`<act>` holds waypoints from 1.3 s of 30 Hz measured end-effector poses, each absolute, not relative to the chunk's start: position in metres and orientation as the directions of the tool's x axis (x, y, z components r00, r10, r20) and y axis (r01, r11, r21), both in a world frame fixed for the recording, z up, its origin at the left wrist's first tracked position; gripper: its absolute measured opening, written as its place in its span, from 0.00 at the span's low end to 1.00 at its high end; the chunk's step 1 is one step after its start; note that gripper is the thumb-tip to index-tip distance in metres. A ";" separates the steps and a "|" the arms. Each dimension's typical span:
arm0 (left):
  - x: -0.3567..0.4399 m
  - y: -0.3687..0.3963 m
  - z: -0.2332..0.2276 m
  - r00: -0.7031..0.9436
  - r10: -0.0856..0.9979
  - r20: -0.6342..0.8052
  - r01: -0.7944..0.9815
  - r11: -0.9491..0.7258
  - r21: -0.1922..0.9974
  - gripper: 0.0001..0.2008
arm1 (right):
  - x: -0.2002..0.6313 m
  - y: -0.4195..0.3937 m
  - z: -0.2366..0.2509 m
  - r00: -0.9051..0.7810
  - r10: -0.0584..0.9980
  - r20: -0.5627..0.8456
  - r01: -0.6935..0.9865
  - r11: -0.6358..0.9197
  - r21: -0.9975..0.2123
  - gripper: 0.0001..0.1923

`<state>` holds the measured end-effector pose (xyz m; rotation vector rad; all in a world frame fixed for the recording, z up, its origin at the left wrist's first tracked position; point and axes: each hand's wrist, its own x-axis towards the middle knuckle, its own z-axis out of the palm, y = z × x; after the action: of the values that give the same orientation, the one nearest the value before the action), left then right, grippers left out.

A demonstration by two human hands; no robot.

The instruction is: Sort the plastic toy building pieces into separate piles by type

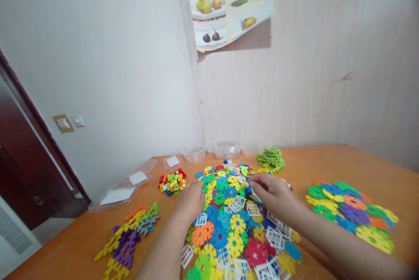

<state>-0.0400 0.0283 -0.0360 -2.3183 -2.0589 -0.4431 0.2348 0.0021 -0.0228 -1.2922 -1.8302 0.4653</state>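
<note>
A wide heap of flat plastic snowflake discs (pixel 229 223) in blue, yellow, green, orange and red, mixed with small white window pieces, lies on the orange wooden table (pixel 327 162) in front of me. My left hand (pixel 190 201) rests palm down on the heap's left edge, fingers together over the discs. My right hand (pixel 273 192) lies on the heap's upper right part, fingers curled among blue discs and white window pieces. Whether either hand grips a piece is hidden by the fingers.
Another spread of discs (pixel 352 214) lies at the right, a green pile (pixel 271 159) at the back. Small bricks (pixel 172 182) and a joined yellow, purple and green strip (pixel 129 236) lie at the left. Clear tubs (pixel 226 149) and lids (pixel 118 195) line the wall.
</note>
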 end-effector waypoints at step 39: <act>0.008 0.003 -0.017 0.314 0.925 0.214 0.656 -0.374 0.656 0.12 | 0.268 0.037 -0.038 -0.039 0.956 0.289 0.808 0.200 -0.554 0.12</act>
<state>0.0080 0.0026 -0.0174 -2.8818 -1.8898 -1.0755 0.2683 0.0368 -0.0376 -1.6409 -1.8784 0.3177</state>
